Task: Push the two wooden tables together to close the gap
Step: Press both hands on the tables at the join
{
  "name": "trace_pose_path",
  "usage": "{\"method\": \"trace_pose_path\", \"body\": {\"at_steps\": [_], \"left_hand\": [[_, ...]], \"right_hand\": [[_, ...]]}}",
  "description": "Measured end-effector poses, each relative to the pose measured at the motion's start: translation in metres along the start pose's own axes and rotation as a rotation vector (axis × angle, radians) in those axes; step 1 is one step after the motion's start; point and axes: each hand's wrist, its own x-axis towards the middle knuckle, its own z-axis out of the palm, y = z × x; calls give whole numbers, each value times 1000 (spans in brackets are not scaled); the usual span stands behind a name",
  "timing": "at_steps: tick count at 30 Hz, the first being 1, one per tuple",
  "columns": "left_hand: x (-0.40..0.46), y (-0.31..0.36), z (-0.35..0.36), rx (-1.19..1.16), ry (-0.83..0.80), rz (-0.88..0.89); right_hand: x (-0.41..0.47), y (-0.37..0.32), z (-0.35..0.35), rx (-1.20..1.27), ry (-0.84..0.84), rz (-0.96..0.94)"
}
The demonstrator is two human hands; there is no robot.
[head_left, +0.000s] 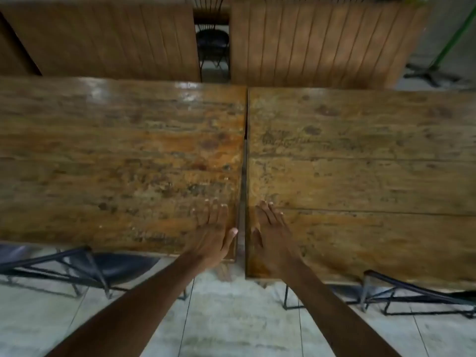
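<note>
Left hand (212,231) lies flat, fingers spread, on the left worktop (116,163); right hand (270,228) likewise on the right worktop (360,176), gripping nothing. Between the hands only a narrow gap (243,202) shows: closure appears nearly complete, near edges unaligned.

Both arms bare, reaching forward from bottom of frame, converging toward centre. Left hand (213,234) palm down, flat, fingers (211,212) extended forward and close together, thumb (231,233) splayed toward the right. Right hand (273,235) palm down, flat, fingers (268,212) extended forward, slightly fanned, thumb (255,234) pointing forward along the inner side. Hands side by side, near each other, not touching. Neither hand curled round anything. Wrists roughly straight, in line with the forearms.
</note>
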Motion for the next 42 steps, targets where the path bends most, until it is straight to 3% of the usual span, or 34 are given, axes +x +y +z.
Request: {"method": "trace_pose_path", "body": {"at_steps": [4,9,34,39,42], "left_hand": [[13,-18,38,51,14,-25],[29,-28,54,17,85,19],[31,-29,61,15,123,32],[30,-29,54,24,62,25],[32,-24,37,61,-61,-22]], "right_hand": [[-2,17,47,-16,-53,26],[-7,30,77,-42,36,14],[45,26,100,-111,58,74],[46,26,99,-122,42,72],[47,22,86,-106,-70,60]]}}
